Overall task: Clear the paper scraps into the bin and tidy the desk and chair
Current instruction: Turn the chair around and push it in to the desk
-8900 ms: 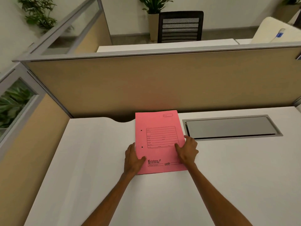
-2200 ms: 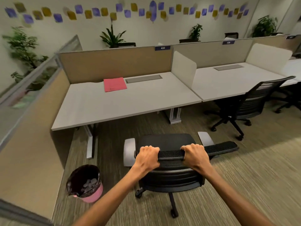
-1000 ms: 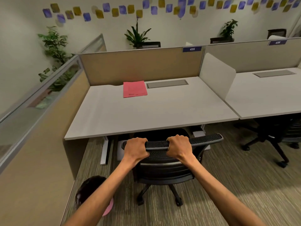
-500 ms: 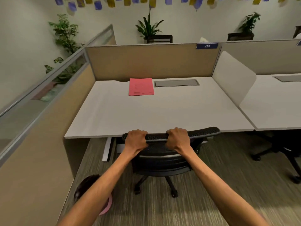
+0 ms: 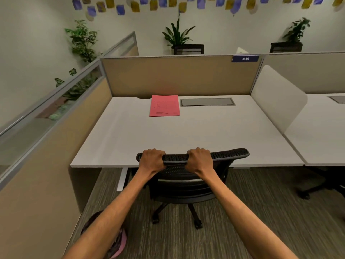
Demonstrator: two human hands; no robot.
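A black mesh office chair (image 5: 188,182) stands at the front edge of the white desk (image 5: 186,139), its seat hidden under the desktop. My left hand (image 5: 152,160) and my right hand (image 5: 199,160) both grip the top rail of its backrest. A pink folder (image 5: 164,105) lies flat at the back of the desk, next to a grey cable hatch (image 5: 207,101). The pink bin (image 5: 119,242) with a dark liner stands on the carpet at lower left, mostly hidden behind my left forearm.
Tan partition panels (image 5: 179,75) close the desk at the back and left. A white divider (image 5: 278,98) separates it from the neighbouring desk on the right, where another black chair (image 5: 321,182) stands. Potted plants line the far wall.
With both hands on the backrest, the chair has rolled forward from the open floor until its seat went under the desk. Before that, my hands were on the pink folder.
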